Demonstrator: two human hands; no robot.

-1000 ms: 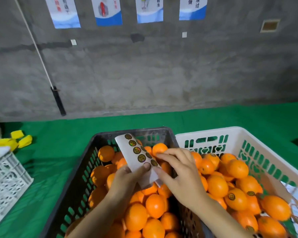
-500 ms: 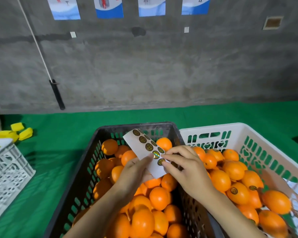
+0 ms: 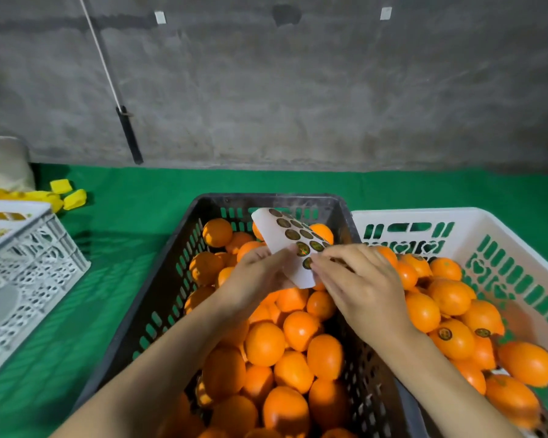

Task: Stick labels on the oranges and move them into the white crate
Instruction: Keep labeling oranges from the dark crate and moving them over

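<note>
Where hands (image 3: 258, 276) (image 3: 363, 290) meet, label sheet (image 3: 279, 248) sits pinched.

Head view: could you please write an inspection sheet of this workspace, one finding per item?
Surface: green cloth under the crates.
Job's things: black crate full of unlabelled oranges; white crate beside it holds more, two labelled oranges visible; label sheet held above.
Clutter: white lattice crate, yellow pieces, pale bag, far left.
Grippers: left hand holds the label sheet; right hand pinches a label on it.
Cables: thin pale line with black handle against the wall.
Surroundings: grey concrete wall.
</note>
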